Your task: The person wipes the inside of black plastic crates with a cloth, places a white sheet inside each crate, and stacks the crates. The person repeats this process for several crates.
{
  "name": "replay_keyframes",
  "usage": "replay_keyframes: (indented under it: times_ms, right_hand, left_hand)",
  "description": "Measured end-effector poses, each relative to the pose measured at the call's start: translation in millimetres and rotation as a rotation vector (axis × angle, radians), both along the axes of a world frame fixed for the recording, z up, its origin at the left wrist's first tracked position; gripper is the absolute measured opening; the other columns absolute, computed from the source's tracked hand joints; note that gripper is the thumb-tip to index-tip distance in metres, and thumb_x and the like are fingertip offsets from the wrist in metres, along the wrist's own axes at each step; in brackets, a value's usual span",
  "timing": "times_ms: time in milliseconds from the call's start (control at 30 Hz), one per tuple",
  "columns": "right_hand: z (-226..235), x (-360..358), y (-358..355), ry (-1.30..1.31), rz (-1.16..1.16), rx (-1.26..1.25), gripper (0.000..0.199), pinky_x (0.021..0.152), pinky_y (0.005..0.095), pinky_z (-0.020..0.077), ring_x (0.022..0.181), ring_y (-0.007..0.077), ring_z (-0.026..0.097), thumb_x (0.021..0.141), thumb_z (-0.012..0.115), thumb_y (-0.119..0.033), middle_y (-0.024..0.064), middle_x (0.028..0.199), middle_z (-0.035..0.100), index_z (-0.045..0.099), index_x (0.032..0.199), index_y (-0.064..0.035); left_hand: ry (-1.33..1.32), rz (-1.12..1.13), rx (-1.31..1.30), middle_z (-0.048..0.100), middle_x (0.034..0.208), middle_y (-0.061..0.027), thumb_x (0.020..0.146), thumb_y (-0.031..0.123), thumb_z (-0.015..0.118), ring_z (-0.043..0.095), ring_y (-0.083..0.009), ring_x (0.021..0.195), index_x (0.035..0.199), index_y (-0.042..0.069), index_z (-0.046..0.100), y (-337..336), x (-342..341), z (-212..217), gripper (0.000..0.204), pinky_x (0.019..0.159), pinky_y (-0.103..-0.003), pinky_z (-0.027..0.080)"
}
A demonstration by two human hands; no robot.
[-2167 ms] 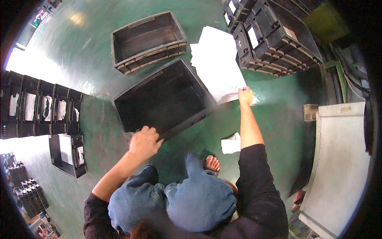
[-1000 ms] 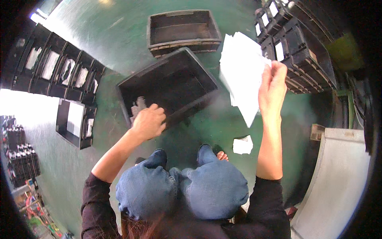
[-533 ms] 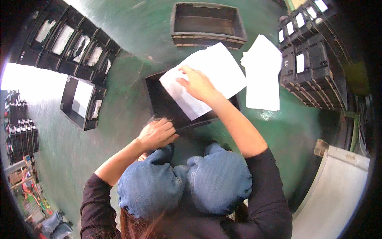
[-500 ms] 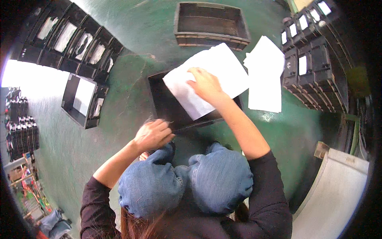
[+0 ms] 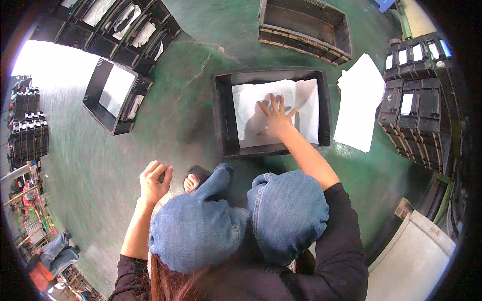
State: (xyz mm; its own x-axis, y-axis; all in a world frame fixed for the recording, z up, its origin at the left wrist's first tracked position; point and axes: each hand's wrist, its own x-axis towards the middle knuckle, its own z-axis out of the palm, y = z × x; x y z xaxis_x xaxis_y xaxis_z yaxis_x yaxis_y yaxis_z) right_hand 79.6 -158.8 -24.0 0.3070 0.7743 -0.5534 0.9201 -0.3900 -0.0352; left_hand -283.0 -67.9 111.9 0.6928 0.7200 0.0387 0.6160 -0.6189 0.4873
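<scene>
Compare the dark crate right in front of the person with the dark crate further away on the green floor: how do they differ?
The near crate has a white sheet lying inside it, pressed flat by the right hand; the far crate shows only its bare dark bottom. No hand touches the far crate. The near crate sits almost square to the person, while the far crate is turned slightly. Both are dark, rectangular, open-topped and on the floor.

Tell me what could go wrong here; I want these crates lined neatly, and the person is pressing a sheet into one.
The white sheet may not lie flat: only the right hand presses it, while the left hand hangs free beside the knee, so it could crease or ride up a wall of the black crate. The loose paper stack on the floor could scatter or get stepped on.
</scene>
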Motion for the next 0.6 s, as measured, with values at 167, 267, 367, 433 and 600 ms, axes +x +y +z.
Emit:
replay_keyframes:
  times_ms: [167,267,367,433,600]
  right_hand:
    - [7.8,0.7,2.9,0.103,0.049,-0.038,0.107,0.097,0.0757,0.0198,0.143,0.0379,-0.004,0.069,0.075,-0.051,0.0102,0.156,-0.011,0.004,0.149,-0.0357]
    - [1.8,-5.0,6.2,0.105,0.043,-0.023,0.105,0.098,0.0746,0.0208,0.143,0.0378,-0.005,0.072,0.075,-0.045,0.0098,0.156,-0.011,0.003,0.149,-0.0364]
    - [-2.8,-9.4,8.6,0.092,-0.004,-0.021,0.103,0.098,0.0754,0.0200,0.143,0.0379,-0.005,0.072,0.075,-0.041,0.0102,0.156,-0.010,0.006,0.149,-0.0360]
    - [1.3,-8.2,8.3,0.146,0.014,-0.022,0.103,0.099,0.0743,0.0196,0.142,0.0384,-0.004,0.071,0.076,-0.041,0.0108,0.156,-0.007,0.008,0.149,-0.0352]
    - [28.1,33.3,-11.9,0.031,-0.088,0.546,0.082,0.107,0.0551,0.0288,0.138,0.0381,0.020,0.067,0.079,-0.034,0.0153,0.148,0.026,0.041,0.139,-0.0233]
  left_hand:
    - [-0.004,0.049,-0.042,0.049,0.062,-0.0082,0.076,0.007,0.068,0.051,-0.0243,0.055,0.069,0.003,0.060,-11.0,-3.1,-16.1,0.011,0.050,-0.034,0.041]
    - [-0.020,-0.004,-0.023,0.050,0.063,-0.0079,0.076,0.008,0.068,0.052,-0.0244,0.056,0.069,0.003,0.060,-12.2,9.3,-25.1,0.012,0.051,-0.035,0.042]
    - [-0.020,-0.038,-0.025,0.051,0.064,-0.0078,0.076,0.009,0.068,0.053,-0.0248,0.058,0.069,0.004,0.060,-12.1,23.0,-27.5,0.012,0.053,-0.035,0.043]
    - [-0.025,-0.049,-0.022,0.051,0.064,-0.0078,0.076,0.009,0.068,0.054,-0.0251,0.059,0.069,0.004,0.060,-12.5,28.5,-26.6,0.012,0.054,-0.036,0.044]
    - [0.016,-0.021,0.004,0.052,0.065,-0.0084,0.077,0.011,0.068,0.056,-0.0263,0.062,0.070,0.004,0.060,-13.0,12.2,-15.8,0.013,0.056,-0.037,0.046]
